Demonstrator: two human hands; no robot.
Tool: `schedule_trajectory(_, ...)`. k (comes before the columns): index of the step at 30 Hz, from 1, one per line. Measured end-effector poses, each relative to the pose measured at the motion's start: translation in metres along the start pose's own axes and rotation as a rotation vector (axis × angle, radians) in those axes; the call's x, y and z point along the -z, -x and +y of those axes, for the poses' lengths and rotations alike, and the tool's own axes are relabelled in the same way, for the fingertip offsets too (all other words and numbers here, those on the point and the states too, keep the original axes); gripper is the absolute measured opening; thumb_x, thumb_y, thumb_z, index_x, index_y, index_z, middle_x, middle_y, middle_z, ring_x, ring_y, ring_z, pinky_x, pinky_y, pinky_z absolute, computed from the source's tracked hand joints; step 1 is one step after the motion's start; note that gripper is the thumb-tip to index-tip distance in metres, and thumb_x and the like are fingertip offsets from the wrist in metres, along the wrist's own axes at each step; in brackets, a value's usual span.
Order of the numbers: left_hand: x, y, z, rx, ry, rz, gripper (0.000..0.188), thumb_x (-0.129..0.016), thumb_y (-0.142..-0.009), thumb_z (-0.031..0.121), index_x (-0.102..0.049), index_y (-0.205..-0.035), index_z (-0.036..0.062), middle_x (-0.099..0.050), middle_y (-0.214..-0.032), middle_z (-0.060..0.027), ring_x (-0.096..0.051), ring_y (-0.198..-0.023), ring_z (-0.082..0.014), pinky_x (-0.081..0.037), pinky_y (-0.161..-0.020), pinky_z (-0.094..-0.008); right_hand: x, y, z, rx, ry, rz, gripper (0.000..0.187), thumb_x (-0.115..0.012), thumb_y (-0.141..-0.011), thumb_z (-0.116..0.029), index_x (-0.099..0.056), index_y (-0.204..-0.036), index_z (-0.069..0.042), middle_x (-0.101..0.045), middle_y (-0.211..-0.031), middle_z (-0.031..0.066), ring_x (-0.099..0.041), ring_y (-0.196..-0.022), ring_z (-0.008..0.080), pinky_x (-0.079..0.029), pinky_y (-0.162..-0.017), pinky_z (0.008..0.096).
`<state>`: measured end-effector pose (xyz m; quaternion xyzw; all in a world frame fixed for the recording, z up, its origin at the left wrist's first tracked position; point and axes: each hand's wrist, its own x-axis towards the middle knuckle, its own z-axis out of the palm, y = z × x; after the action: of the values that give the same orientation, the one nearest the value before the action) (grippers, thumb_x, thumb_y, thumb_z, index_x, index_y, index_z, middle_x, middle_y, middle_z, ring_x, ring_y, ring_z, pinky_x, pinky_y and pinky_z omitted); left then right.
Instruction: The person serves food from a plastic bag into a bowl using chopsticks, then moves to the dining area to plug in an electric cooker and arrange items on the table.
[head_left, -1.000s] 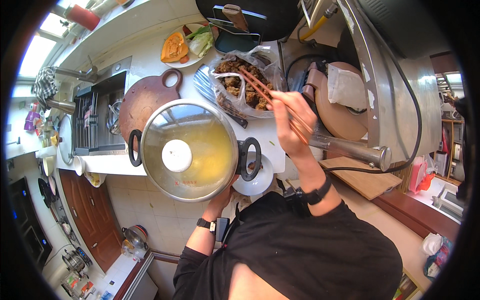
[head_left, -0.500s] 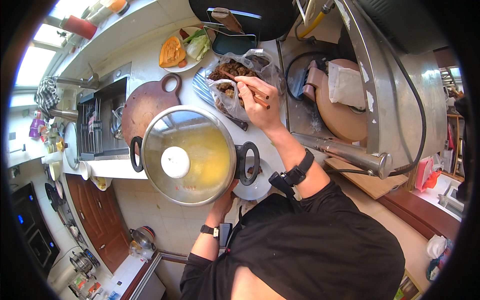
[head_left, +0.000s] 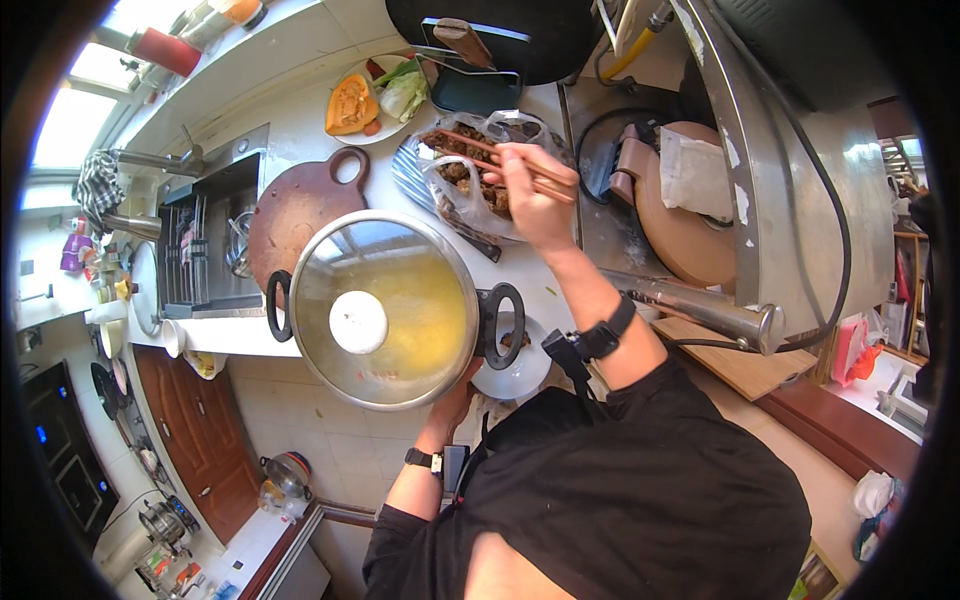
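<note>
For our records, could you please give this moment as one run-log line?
Right hand: holds chopsticks at plastic bag of brown food | Left hand: by white plate, grip hidden

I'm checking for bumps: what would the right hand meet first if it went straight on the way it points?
Most likely the translucent plastic bag of browned food chunks, just ahead of the right hand; depth is unclear, so the hand may be above it or touching it.

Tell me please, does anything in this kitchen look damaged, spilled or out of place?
Yes, one thing: the metal panel, to the right of the right hand, has ragged white patches along its edge. They look odd against the grey metal, perhaps a peeling coating.
</note>
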<state>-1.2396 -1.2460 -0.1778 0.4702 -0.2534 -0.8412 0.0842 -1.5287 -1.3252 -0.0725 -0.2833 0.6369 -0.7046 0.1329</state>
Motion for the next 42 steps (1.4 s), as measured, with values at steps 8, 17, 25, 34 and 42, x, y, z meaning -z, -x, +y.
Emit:
schedule_trajectory(8, 0.004, -0.03, -0.011, -0.204, -0.281, -0.142, 0.031, -0.047, -0.098, 0.027, -0.053, -0.123, 0.0087, -0.062, -0.115, -0.0036, -0.061, -0.102, -0.0162, -0.052, -0.082, -0.0342, 0.076, 0.063, -0.088, 0.046, 0.103, -0.007, 0.02, -0.052, -0.095, -0.009, -0.062, -0.099, 0.008, -0.069, -0.083, 0.0132, -0.07, -0.072, 0.0183, -0.055, -0.066, 0.0257)
schedule_trajectory(17, -0.029, -0.043, 0.007, -0.043, 0.056, -0.314, 0.051, -0.059, -0.092, 0.043, -0.047, -0.128, 0.0099, -0.06, -0.118, -0.0075, -0.064, -0.1, -0.0198, -0.057, -0.083, -0.0369, 0.131, 0.137, -0.126, 0.073, 0.381, -0.36, 0.015, -0.052, -0.092, -0.001, -0.062, -0.098, 0.008, -0.065, -0.086, 0.0146, -0.068, -0.07, 0.0188, -0.054, -0.064, 0.0272)
schedule_trajectory(25, -0.041, -0.037, 0.017, -0.06, 0.079, -0.382, 0.052, -0.057, -0.093, 0.044, -0.048, -0.128, 0.0064, -0.061, -0.117, -0.0073, -0.064, -0.101, -0.0185, -0.057, -0.081, -0.0332, 0.146, 0.138, -0.13, -0.042, 0.245, -0.24, 0.013, -0.055, -0.091, -0.004, -0.063, -0.095, 0.005, -0.063, -0.084, 0.0109, -0.065, -0.067, 0.0155, -0.051, -0.061, 0.0262)
schedule_trajectory(34, -0.038, -0.024, 0.01, -0.068, -0.012, -0.304, 0.049, -0.055, -0.095, 0.033, -0.04, -0.135, 0.0085, -0.054, -0.126, -0.0079, -0.06, -0.108, -0.0217, -0.057, -0.083, -0.0382, 0.088, 0.084, -0.075, 0.312, 0.364, -0.198, 0.015, -0.059, -0.088, -0.003, -0.063, -0.102, 0.003, -0.065, -0.094, 0.0156, -0.065, -0.08, 0.0248, -0.051, -0.071, 0.0307)
schedule_trajectory(42, -0.03, -0.005, 0.007, -0.013, -0.021, -0.263, 0.047, -0.055, -0.096, 0.027, -0.036, -0.136, 0.0087, -0.051, -0.128, -0.0069, -0.057, -0.112, -0.0179, -0.055, -0.083, -0.0387, 0.062, 0.082, -0.035, -0.016, 0.127, -0.368, 0.018, -0.058, -0.092, -0.008, -0.064, -0.103, 0.004, -0.067, -0.087, 0.0109, -0.065, -0.078, 0.0164, -0.051, -0.069, 0.0272)
